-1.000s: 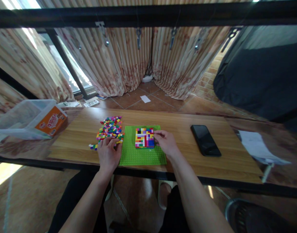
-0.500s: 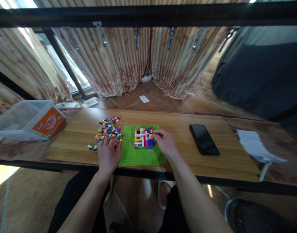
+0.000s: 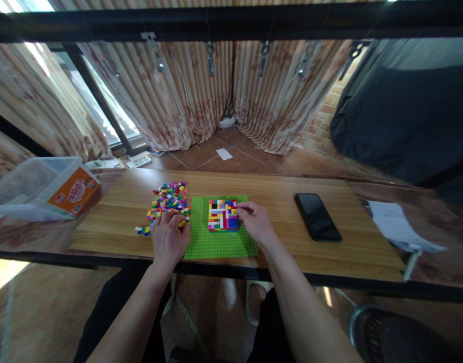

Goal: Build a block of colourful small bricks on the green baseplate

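Note:
A low square block of many-coloured toy bricks (image 3: 220, 217) stands on a green studded baseplate (image 3: 220, 248). At its upper right edge is my right hand (image 3: 256, 222), with thumb and forefinger pinched together at the block's side; what sits between the fingertips is too small to make out. To the left of the baseplate lies a heap of loose small toy bricks (image 3: 171, 197). Over the near end of this heap rests my left hand (image 3: 168, 236), fingers bent and the thumb apart from the forefinger, with yellow bricks showing in the gap. Its fingers cover some of the bricks.
A black phone (image 3: 317, 218) lies on the wooden table (image 3: 277, 194) at the right. Beyond it, white papers (image 3: 398, 227) sit by the table's right end. A clear plastic box (image 3: 38, 186) with an orange label stands at the left. Curtains (image 3: 193, 96) hang behind.
My left thumb has moved away from the forefinger, opening a gap over the bricks. My right hand stays at the block's edge. The whole view has shifted slightly.

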`<action>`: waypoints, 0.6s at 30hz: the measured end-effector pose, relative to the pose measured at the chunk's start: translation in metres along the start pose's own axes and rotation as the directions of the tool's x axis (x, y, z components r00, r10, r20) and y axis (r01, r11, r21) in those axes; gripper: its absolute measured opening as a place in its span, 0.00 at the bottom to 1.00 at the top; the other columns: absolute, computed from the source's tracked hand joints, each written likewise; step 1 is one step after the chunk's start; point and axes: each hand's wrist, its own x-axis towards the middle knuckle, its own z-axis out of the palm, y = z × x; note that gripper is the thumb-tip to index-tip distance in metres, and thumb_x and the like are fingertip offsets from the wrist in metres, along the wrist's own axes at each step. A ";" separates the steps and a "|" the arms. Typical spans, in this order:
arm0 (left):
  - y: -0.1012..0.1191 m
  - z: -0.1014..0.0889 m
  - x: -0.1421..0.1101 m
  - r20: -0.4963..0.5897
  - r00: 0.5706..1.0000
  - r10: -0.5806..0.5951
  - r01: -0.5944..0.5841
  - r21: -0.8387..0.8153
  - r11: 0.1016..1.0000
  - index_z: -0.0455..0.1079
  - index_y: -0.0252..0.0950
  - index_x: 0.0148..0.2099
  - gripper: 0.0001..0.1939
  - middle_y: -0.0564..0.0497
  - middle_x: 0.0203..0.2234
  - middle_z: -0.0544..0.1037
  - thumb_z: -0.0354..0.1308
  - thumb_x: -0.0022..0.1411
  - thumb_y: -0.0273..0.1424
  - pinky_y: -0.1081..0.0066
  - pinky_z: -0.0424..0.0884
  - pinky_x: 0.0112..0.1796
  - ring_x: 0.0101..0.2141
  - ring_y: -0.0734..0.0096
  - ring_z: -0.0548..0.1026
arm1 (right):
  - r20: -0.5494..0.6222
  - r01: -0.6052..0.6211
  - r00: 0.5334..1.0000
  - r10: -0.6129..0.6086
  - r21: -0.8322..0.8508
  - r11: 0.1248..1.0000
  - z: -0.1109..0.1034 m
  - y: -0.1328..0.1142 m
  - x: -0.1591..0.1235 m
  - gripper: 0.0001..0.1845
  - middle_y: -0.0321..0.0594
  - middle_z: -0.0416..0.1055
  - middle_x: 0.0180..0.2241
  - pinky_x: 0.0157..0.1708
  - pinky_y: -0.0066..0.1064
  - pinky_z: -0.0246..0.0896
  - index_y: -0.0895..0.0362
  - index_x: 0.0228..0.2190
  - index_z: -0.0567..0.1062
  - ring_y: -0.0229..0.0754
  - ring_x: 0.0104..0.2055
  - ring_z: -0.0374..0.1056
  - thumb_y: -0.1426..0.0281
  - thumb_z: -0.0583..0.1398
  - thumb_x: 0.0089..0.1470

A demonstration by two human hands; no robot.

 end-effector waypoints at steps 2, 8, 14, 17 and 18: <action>0.003 -0.001 0.001 0.005 1.000 -0.028 0.028 0.017 0.999 0.76 0.37 0.36 0.10 0.43 0.40 0.78 0.56 0.59 0.35 0.56 0.66 0.46 0.43 0.52 0.73 | -0.003 -0.001 1.000 0.001 -0.005 1.000 0.000 0.000 0.000 0.09 0.38 0.79 0.30 0.38 0.33 0.68 0.56 0.33 0.80 0.41 0.34 0.74 0.70 0.61 0.49; 0.013 0.000 0.008 0.017 0.996 -0.084 0.083 0.072 0.994 0.76 0.37 0.32 0.10 0.43 0.37 0.79 0.54 0.60 0.34 0.56 0.66 0.42 0.41 0.50 0.73 | 0.003 -0.009 1.000 0.009 -0.016 1.000 0.000 -0.002 -0.001 0.10 0.38 0.79 0.30 0.38 0.33 0.68 0.56 0.34 0.80 0.42 0.34 0.74 0.70 0.60 0.49; 0.012 0.000 0.012 0.010 0.997 -0.070 0.070 0.041 0.997 0.73 0.37 0.32 0.09 0.42 0.35 0.78 0.53 0.60 0.32 0.55 0.66 0.41 0.39 0.50 0.73 | 0.004 0.012 1.000 -0.012 -0.032 0.999 -0.001 -0.004 -0.002 0.10 0.39 0.79 0.32 0.39 0.34 0.68 0.56 0.34 0.80 0.42 0.35 0.74 0.70 0.60 0.50; 0.017 -0.007 0.010 0.016 0.996 -0.087 0.088 -0.059 0.994 0.71 0.37 0.34 0.07 0.43 0.34 0.78 0.52 0.61 0.31 0.57 0.68 0.41 0.38 0.52 0.74 | -0.016 0.023 1.000 -0.024 -0.033 0.999 -0.001 -0.006 -0.003 0.10 0.39 0.79 0.31 0.37 0.33 0.67 0.56 0.33 0.80 0.41 0.34 0.73 0.70 0.60 0.50; 0.022 -0.011 0.008 0.022 0.996 -0.089 0.091 -0.126 0.988 0.70 0.37 0.35 0.06 0.44 0.33 0.77 0.52 0.61 0.31 0.59 0.69 0.40 0.38 0.54 0.75 | -0.025 0.029 0.999 -0.029 -0.031 0.999 -0.001 -0.008 -0.004 0.10 0.39 0.79 0.31 0.36 0.33 0.67 0.56 0.33 0.80 0.41 0.33 0.73 0.69 0.59 0.50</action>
